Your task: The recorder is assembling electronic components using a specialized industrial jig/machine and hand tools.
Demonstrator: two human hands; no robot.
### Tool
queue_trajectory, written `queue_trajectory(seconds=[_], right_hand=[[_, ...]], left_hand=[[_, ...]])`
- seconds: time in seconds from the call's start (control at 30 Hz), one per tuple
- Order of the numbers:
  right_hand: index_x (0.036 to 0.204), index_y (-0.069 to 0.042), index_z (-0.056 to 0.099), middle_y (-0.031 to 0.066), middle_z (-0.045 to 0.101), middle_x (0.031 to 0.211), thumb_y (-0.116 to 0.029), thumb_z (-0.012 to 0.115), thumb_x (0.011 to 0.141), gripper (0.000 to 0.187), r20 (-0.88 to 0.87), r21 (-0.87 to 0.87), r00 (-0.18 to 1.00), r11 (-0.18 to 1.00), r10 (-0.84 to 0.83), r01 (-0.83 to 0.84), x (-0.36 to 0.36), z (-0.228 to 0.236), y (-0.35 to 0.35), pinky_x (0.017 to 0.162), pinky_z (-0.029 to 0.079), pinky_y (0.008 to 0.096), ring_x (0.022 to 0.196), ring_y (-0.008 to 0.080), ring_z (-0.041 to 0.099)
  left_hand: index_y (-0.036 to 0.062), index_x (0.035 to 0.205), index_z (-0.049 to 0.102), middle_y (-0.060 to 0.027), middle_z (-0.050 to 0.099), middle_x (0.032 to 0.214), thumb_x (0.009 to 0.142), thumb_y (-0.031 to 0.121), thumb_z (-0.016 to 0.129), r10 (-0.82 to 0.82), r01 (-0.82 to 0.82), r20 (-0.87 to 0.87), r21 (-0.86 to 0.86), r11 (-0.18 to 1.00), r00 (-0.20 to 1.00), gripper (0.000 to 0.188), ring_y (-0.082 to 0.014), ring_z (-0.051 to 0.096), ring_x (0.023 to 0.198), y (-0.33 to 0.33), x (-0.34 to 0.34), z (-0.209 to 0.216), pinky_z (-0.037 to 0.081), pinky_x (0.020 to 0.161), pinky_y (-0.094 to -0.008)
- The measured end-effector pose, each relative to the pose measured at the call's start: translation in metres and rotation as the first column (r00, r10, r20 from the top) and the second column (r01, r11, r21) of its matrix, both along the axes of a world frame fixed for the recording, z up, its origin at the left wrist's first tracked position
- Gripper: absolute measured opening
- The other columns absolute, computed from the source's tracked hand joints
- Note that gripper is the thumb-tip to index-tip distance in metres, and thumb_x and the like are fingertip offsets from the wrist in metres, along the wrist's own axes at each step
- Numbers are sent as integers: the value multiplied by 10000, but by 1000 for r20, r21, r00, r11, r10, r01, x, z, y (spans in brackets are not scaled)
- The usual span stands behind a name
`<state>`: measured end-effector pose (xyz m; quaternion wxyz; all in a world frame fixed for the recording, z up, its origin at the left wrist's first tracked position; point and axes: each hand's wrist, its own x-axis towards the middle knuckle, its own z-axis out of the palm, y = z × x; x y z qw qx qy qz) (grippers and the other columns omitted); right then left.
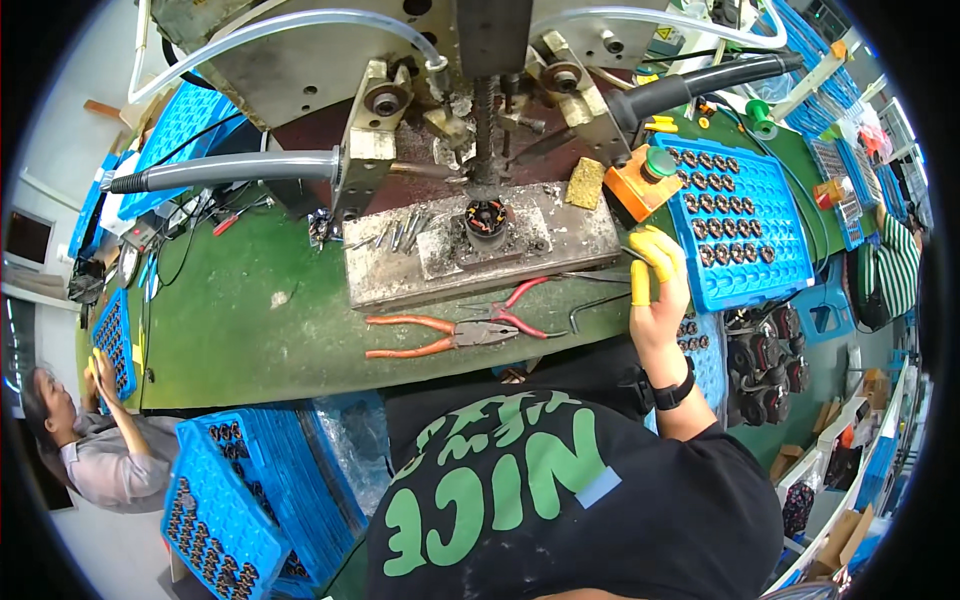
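Note:
My right hand (660, 280), with yellow finger covers, is raised at the right end of the metal press base (400, 285). Its fingers are curled together, and a thin dark piece shows at their tips; most of it is hidden. Just above is an orange box with a green push button (658, 164). In the round fixture at the base's middle sits a dark ring-shaped part with copper-coloured windings (487, 216), under the vertical press spindle (485, 125). My left hand is not visible.
Orange-handled pliers (440, 334), red-handled pliers (515, 308) and a hex key (598, 310) lie before the base. A blue tray (785, 235) of wound rings is at right. Stacked blue trays (320, 490) stand at lower left. A co-worker (110, 440) is at far left.

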<state>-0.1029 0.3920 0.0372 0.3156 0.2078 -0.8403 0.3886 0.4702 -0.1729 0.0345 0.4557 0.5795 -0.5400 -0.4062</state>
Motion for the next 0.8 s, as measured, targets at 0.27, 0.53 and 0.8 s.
queue_trajectory(seconds=[0.27,0.53,0.8], right_hand=[[1285,15,559,145,604,1250,-92,519,979,326,247,-577,789,739,563,-347,-25,52,-97,1055,383,341,1199,250,550],[1252,16,568,120,628,1181,-102,461,996,302,288,-499,750,762,595,-413,-29,64,-106,1012,409,327,1134,221,577],[1199,20,617,137,654,1132,-90,463,989,283,397,-449,690,784,605,-429,-24,62,-108,987,426,330,1100,236,595]], left_hand=[[-1,1323,556,-143,670,1157,865,483,611,-65,67,18,-138,988,998,669,-248,621,991,26,-15,28,502,838,-378],[-12,1335,544,-153,673,1148,867,476,605,-123,131,48,-248,960,991,679,-242,626,981,30,-44,39,507,822,-372],[-16,986,580,72,436,707,861,246,621,-293,343,179,-457,821,939,293,-63,351,579,-45,-79,-34,263,482,-260]])
